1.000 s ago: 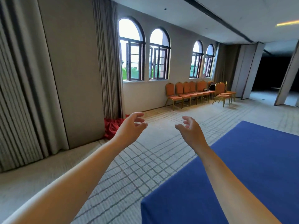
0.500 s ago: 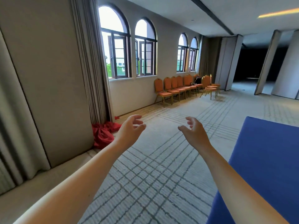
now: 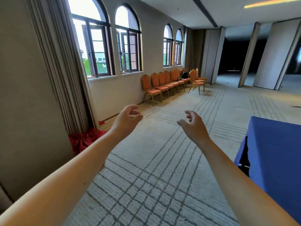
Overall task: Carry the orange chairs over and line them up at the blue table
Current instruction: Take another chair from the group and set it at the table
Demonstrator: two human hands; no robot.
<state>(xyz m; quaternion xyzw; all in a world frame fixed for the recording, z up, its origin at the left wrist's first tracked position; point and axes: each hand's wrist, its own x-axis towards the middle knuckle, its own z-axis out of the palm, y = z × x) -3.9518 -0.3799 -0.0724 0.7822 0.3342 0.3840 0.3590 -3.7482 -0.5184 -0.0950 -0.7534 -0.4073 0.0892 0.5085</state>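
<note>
- Fetch step, I judge — your left hand [image 3: 128, 118] and right hand [image 3: 193, 126] reach out empty, fingers loosely curled.
- Next — cross to the orange chairs [image 3: 162, 84], upper centre, well apart from the blue surface [image 3: 276, 144].

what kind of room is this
Likely a hotel banquet or function hall: a row of orange chairs, tall folding partitions at the far end, and a blue table.

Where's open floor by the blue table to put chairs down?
Bare carpet stretches between the blue table and the curtain. Crowded spots: the orange chairs under the windows, and the red cloth at the curtain's foot.
</note>
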